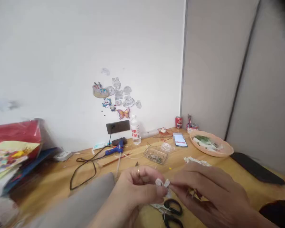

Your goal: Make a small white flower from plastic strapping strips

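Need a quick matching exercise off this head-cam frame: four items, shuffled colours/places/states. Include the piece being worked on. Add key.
Column 1
1. Small white piece
2. Scissors
3. Glue gun
4. Phone

Column 2
A. Blue, with a black cable near it
B. Lying on the table, screen lit
C. Held up between the left hand and the right hand
D. Black-handled, below the hands in the picture

Pairs: 1-C, 2-D, 3-A, 4-B
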`<state>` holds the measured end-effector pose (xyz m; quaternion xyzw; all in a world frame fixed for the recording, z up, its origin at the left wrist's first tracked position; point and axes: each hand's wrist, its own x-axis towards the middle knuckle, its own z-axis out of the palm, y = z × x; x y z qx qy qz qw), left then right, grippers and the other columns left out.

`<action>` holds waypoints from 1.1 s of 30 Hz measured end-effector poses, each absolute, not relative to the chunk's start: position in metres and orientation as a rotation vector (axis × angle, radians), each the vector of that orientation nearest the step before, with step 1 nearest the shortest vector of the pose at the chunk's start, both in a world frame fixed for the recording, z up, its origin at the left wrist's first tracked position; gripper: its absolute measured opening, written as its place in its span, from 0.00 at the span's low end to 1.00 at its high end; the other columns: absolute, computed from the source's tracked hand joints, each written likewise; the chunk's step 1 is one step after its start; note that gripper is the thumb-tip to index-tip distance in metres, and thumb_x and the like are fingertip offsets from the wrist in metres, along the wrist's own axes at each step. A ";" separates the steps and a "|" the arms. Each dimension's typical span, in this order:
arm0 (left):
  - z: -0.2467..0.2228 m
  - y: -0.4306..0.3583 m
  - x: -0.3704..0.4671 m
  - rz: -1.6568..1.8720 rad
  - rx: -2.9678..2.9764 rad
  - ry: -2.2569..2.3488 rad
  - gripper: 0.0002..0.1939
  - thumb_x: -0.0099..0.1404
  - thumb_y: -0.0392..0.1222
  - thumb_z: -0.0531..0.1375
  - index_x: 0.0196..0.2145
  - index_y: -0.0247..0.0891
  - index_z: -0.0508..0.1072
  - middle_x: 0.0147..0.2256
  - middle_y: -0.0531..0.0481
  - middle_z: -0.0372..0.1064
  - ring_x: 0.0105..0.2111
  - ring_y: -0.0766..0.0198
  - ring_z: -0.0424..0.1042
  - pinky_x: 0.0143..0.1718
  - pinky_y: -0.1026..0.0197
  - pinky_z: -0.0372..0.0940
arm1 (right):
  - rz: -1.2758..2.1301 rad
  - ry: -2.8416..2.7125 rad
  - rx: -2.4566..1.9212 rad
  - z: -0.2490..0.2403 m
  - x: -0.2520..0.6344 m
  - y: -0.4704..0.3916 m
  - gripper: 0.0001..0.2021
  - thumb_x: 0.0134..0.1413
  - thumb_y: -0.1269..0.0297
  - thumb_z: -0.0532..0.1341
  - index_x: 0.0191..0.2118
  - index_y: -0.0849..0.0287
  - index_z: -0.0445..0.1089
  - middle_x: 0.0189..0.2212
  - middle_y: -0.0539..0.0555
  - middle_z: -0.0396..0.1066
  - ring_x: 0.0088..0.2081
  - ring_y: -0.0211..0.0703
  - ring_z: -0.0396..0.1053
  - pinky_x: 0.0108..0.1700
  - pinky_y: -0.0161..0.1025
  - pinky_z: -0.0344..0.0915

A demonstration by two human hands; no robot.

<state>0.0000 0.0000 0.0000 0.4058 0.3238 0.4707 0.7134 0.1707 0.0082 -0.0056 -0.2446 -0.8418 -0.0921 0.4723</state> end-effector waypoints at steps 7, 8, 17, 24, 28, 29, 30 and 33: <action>0.004 0.001 0.001 1.046 0.935 0.704 0.05 0.42 0.28 0.68 0.20 0.30 0.75 0.18 0.53 0.72 0.20 0.75 0.68 0.22 0.74 0.61 | -0.279 -2.068 -0.566 0.005 0.174 0.004 0.05 0.51 0.73 0.57 0.32 0.56 0.67 0.23 0.45 0.70 0.24 0.31 0.67 0.26 0.30 0.61; 0.004 0.000 0.001 1.048 0.941 0.698 0.05 0.43 0.27 0.67 0.20 0.30 0.75 0.18 0.53 0.73 0.20 0.75 0.68 0.22 0.75 0.61 | -0.289 -2.073 -0.549 0.005 0.175 0.005 0.05 0.51 0.72 0.56 0.32 0.56 0.67 0.23 0.45 0.70 0.24 0.31 0.67 0.25 0.30 0.61; 0.005 -0.001 -0.001 1.067 0.968 0.711 0.05 0.43 0.26 0.67 0.20 0.31 0.75 0.18 0.52 0.73 0.19 0.75 0.67 0.21 0.75 0.59 | -0.246 -2.103 -0.551 0.003 0.177 0.003 0.08 0.45 0.77 0.59 0.30 0.57 0.67 0.23 0.44 0.69 0.24 0.29 0.66 0.26 0.29 0.61; 0.007 -0.004 0.001 1.096 0.943 0.751 0.06 0.41 0.27 0.68 0.19 0.32 0.75 0.17 0.54 0.72 0.19 0.75 0.66 0.21 0.74 0.58 | -0.336 -2.051 -0.606 0.003 0.173 0.001 0.08 0.45 0.78 0.58 0.27 0.57 0.66 0.20 0.44 0.67 0.21 0.30 0.64 0.23 0.31 0.59; 0.006 -0.008 0.003 1.123 0.933 0.802 0.06 0.42 0.30 0.68 0.21 0.33 0.75 0.19 0.53 0.73 0.22 0.72 0.68 0.25 0.72 0.60 | -0.335 -2.083 -0.615 -0.001 0.174 0.000 0.07 0.46 0.77 0.57 0.28 0.56 0.65 0.20 0.45 0.67 0.22 0.31 0.64 0.25 0.31 0.59; 0.006 -0.010 0.004 1.121 0.923 0.811 0.05 0.43 0.31 0.68 0.20 0.33 0.74 0.19 0.53 0.73 0.22 0.72 0.67 0.25 0.72 0.60 | -0.329 -2.100 -0.615 -0.002 0.174 -0.001 0.07 0.46 0.77 0.57 0.29 0.56 0.65 0.21 0.45 0.67 0.22 0.31 0.65 0.25 0.31 0.60; 0.006 -0.011 0.004 1.116 0.912 0.818 0.05 0.43 0.31 0.68 0.20 0.33 0.74 0.19 0.54 0.72 0.21 0.73 0.67 0.25 0.72 0.60 | -0.326 -2.113 -0.615 -0.004 0.175 -0.001 0.07 0.46 0.76 0.57 0.29 0.56 0.66 0.22 0.45 0.68 0.23 0.31 0.65 0.26 0.31 0.60; 0.008 -0.012 0.005 1.109 0.899 0.830 0.05 0.43 0.31 0.67 0.21 0.33 0.74 0.20 0.54 0.72 0.22 0.73 0.66 0.25 0.72 0.59 | -0.297 -2.075 -0.605 -0.006 0.174 -0.002 0.07 0.47 0.76 0.57 0.31 0.56 0.65 0.23 0.45 0.68 0.24 0.31 0.66 0.28 0.30 0.61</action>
